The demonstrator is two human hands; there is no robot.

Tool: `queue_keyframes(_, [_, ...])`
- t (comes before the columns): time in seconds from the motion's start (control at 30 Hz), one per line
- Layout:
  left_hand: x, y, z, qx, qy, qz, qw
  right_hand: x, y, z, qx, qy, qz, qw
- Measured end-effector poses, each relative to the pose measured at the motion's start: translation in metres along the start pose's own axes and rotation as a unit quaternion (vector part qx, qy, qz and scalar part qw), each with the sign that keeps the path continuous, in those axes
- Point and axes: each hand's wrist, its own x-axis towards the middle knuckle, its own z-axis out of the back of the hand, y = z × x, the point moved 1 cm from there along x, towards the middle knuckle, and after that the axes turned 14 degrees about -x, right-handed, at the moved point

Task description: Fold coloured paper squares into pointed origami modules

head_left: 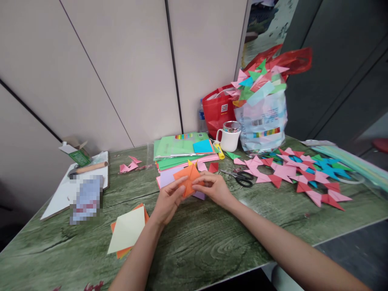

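An orange sheet of origami paper (190, 178), creased and partly folded, is held up above the middle of the table. My left hand (168, 202) pinches its left edge between thumb and fingers. On the opposite side, my right hand (216, 188) grips the same paper with thumb and forefinger. Behind it lies a stack of coloured paper (169, 161), partly hidden by the paper and hands. To the left of my left forearm rests a small pile of cream and orange sheets (127, 230).
Black-handled scissors (242, 178) lie right of my right hand, beside many folded pink and red paper pieces (281, 171). A white mug (229, 139), a red bag (218, 111) and a full plastic bag (263, 117) stand behind. A hammer (89, 168) lies on a white board (59, 202) at left.
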Motion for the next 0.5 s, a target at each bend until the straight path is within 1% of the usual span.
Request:
queue_keyframes(0.23, [0.0008,0.0026,0.0040,0.097,0.004,-0.022,0.995,0.0004,-0.0018,0.0007,-0.019,-0.001,0.002,1.000])
queue_keyframes(0.33, [0.0007,0.0031,0.0044,0.138,-0.003,-0.034,0.990,0.0008,-0.0033,0.0004,-0.023,0.001,0.003,1.000])
queue_keyframes(0.5, [0.0014,0.0055,0.0063,0.167,-0.019,-0.043,0.985,0.0014,-0.0059,0.0002,-0.026,0.006,-0.001,1.000])
